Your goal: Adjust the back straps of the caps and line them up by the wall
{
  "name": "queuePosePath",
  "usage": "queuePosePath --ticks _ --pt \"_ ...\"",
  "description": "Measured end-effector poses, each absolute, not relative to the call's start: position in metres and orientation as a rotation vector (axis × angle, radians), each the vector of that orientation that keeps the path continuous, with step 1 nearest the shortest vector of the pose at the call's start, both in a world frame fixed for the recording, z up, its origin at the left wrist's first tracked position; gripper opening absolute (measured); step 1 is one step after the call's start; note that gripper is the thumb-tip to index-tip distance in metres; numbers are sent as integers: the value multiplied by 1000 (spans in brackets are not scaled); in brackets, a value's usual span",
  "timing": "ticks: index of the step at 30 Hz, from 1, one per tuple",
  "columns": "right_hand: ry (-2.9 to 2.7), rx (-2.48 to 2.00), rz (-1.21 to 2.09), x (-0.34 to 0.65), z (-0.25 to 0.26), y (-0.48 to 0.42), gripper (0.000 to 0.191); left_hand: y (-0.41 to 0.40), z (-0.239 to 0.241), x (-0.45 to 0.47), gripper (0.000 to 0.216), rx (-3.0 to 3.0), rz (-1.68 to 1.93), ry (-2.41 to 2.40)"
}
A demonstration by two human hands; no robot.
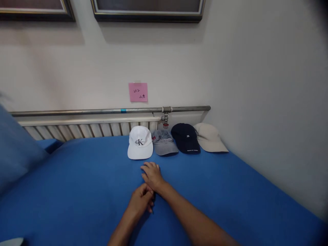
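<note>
My right hand [152, 176] lies palm down on the blue tabletop with its fingers spread a little, holding nothing. It is just in front of a white cap [138, 152] with dark "GK" lettering. Close below it, my left hand [141, 201] touches or nearly touches the right wrist. Its fingers are loosely bent and apart, and nothing shows in them. To the right of the white cap sit a faded grey cap [165, 147], a dark navy cap [185, 138] with small white lettering and a beige cap [208, 138]. The caps stand side by side, brims facing me.
Behind the caps run a white radiator [84, 130], a metal pipe [77, 112] and a valve with a red handle [165, 125]. A pink note [138, 92] is stuck on the wall. Bluish fabric [15, 147] hangs at left. A pale rounded object [11, 242] shows at bottom left.
</note>
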State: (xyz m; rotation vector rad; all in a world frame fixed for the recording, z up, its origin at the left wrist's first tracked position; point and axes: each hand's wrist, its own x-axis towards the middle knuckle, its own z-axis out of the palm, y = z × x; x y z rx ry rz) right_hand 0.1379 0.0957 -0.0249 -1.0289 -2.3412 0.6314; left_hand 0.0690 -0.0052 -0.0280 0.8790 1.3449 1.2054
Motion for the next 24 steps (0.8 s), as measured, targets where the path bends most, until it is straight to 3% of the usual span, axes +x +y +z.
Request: queuePosePath --ticks 6,12,18,24 --pt "-2457 -1056 336 134 -21 92 47 -22 -22 69 17 833 1278 1370" --pt "-2462 -1246 192 130 -17 101 37 -45 -20 72 20 732 1395 1367" --pt "-2522 -1226 276 147 -9 86 35 -97 -13 28 23 239 1871 1414" --pt "-2555 -1195 278 154 -17 90 34 -191 -3 -36 10 -283 2341 1171"
